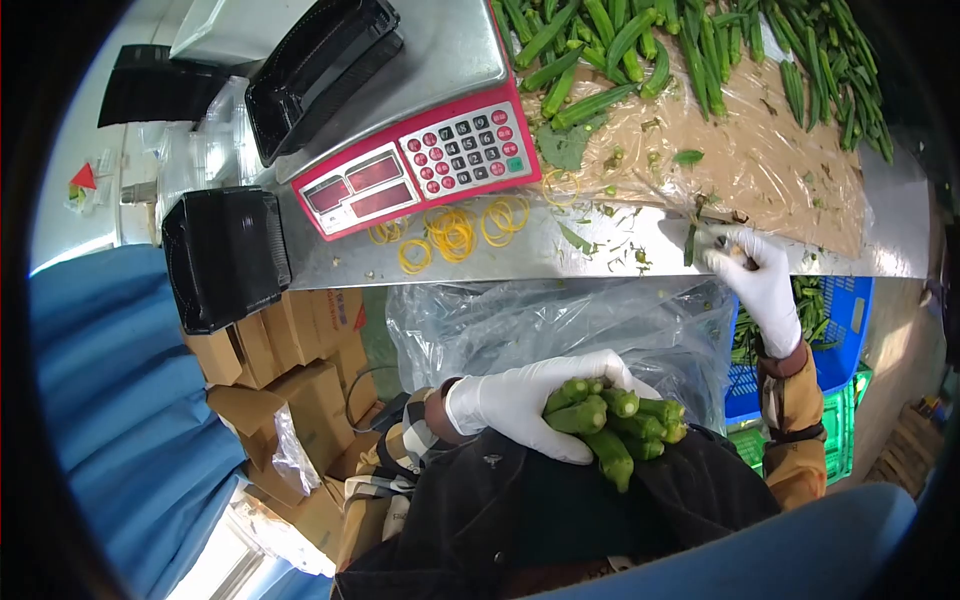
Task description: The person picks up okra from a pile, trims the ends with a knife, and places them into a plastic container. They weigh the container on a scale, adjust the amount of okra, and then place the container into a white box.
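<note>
My left hand (525, 400), in a white glove, is wrapped round a bunch of okra (615, 420) close to my body, stem ends showing. At the table's front edge on the right, my gloved right hand (745, 265) has its fingers closed on something small and dark that I cannot make out. Beside its fingertips lies a thin dark green piece (692, 238). Loose okra (610, 45) is heaped at the back of the table on brown, plastic-covered board (740, 150).
A red-framed scale (420, 165) bears a black tray (315, 75); stacked black trays (225, 255) stand left. Yellow rubber bands (450, 235) lie before the scale. Clear plastic (560, 320) hangs below the table edge. A blue crate (845, 350) is lower right, cardboard boxes (300, 400) lower left.
</note>
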A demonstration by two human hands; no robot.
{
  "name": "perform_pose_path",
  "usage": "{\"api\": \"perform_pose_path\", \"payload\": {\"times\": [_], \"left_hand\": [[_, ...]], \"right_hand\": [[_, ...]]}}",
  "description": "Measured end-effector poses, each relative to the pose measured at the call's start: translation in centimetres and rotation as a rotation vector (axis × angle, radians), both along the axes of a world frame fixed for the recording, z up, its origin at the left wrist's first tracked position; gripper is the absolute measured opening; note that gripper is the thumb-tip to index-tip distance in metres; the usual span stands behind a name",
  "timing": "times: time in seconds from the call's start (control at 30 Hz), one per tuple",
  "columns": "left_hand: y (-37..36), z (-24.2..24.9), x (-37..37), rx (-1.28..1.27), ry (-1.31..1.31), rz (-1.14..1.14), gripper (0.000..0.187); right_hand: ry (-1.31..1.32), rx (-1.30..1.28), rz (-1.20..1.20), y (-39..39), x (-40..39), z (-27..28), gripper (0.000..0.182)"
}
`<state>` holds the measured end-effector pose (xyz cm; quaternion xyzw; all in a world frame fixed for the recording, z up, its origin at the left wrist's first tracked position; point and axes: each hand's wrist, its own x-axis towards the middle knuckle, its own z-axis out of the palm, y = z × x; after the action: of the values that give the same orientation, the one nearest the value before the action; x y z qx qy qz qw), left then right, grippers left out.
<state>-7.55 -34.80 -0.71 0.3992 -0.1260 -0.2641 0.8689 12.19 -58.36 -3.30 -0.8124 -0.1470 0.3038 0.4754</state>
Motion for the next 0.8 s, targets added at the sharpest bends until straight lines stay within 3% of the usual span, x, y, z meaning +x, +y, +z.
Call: {"api": "perform_pose_path", "payload": {"times": [0.07,0.2,0.23,0.33,0.4,0.47,0.5,0.6,0.67,0.73,0.8], "left_hand": [[0.1,0.0,0.2,0.014,0.079,-0.025,0.06],[0.7,0.0,1.0,0.214,0.102,-0.068,0.064],[0.6,-0.5,0.9,0.17,0.156,-0.044,0.066],[0.1,-2.1,0.4,0.065,0.3,0.027,0.071],[0.0,-2.4,0.3,0.021,0.365,0.059,0.073],[0.0,-3.1,0.2,0.021,0.342,0.068,0.079],[0.0,-3.2,0.2,0.018,0.351,0.07,0.08],[-0.1,-2.9,0.5,-0.014,0.378,0.081,0.086],[0.0,-2.4,0.7,0.001,0.383,0.124,0.092],[0.1,-1.8,0.7,0.059,0.377,0.207,0.101],[0.1,-2.0,0.6,0.104,0.389,0.272,0.103]], "right_hand": [[-0.028,0.082,-0.137,0.7,0.3,-1.3,0.032],[-0.999,-0.449,0.147,2.1,1.6,0.2,0.059],[-0.93,-0.457,0.129,2.1,1.0,1.0,0.073],[-0.481,0.018,0.398,0.7,-0.2,3.7,0.075],[0.165,0.178,0.724,-0.4,-0.7,5.4,0.083],[0.58,0.03,0.849,-0.3,-1.4,6.5,0.091],[0.605,0.07,0.848,-0.5,-2.2,5.8,0.099],[0.515,0.291,0.673,0.2,-5.3,5.4,0.099],[0.638,0.423,0.427,0.6,-7.2,3.6,0.087],[0.775,0.313,0.233,1.8,-7.0,4.8,0.078],[0.775,0.426,0.04,2.6,-7.7,3.4,0.063]]}}
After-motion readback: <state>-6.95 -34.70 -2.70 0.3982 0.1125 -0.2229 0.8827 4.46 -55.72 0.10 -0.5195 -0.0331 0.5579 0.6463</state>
